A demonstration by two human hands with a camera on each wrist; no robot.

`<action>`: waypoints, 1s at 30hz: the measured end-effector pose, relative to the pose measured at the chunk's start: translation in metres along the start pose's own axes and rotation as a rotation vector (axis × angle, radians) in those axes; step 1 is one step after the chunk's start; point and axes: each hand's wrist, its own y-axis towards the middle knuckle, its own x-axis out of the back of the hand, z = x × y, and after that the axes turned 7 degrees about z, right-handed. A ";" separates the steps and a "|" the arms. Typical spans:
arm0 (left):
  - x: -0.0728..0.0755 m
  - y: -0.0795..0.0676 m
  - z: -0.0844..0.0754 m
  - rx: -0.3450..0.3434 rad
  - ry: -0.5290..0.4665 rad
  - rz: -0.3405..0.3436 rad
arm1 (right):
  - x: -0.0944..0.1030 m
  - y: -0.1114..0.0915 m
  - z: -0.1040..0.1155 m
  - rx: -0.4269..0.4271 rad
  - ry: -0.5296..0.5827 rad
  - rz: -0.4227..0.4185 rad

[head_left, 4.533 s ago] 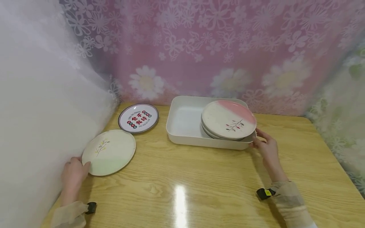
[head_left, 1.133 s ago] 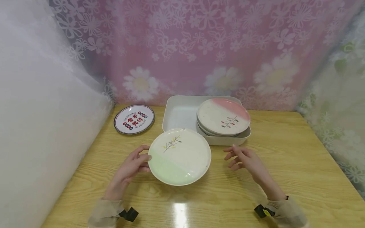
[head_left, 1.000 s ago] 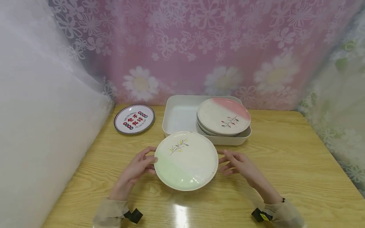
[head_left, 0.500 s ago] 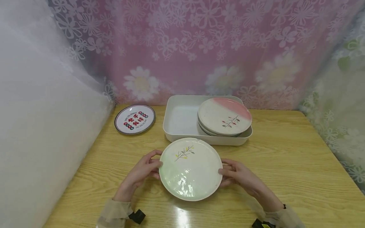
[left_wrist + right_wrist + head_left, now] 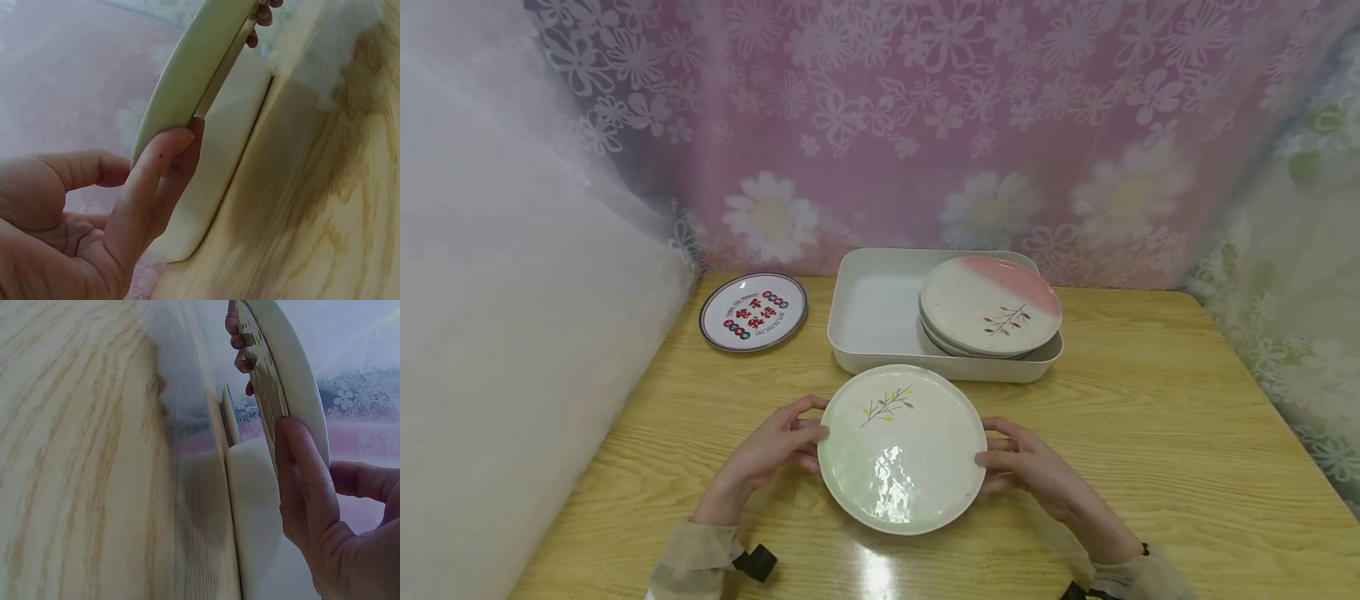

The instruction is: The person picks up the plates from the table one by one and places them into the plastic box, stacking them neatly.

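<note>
Both hands hold a round cream and pale green plate (image 5: 917,450) with a yellow-leafed twig drawn on it. My left hand (image 5: 775,446) grips its left rim, thumb on top and fingers beneath. On the opposite rim, my right hand (image 5: 1033,467) pinches the plate the same way. Both wrist views show the plate lifted off the table, its underside resting on fingers. Just behind it stands a white rectangular tub (image 5: 880,362). A stack of plates leans in the tub's right part, topped by a pink and cream plate (image 5: 988,304) with a red-leafed twig.
A white plate (image 5: 752,312) with red characters and a dark rim lies at the back left of the wooden table (image 5: 1172,417). A pink floral curtain (image 5: 880,125) hangs behind, and a white sheet (image 5: 512,292) borders the left side.
The left hand has lifted the green and cream plate from the table's left and carried it to the middle. The right hand has left the tub and taken the plate's right rim.
</note>
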 end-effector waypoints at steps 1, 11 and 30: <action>0.000 -0.001 0.000 -0.003 -0.001 0.002 | -0.001 0.000 0.000 -0.002 -0.010 -0.004; 0.003 0.001 -0.003 0.002 -0.005 0.005 | -0.006 0.001 0.000 -0.003 -0.108 -0.069; 0.004 0.031 -0.028 -0.089 0.095 -0.064 | -0.003 -0.009 0.028 0.127 -0.085 -0.283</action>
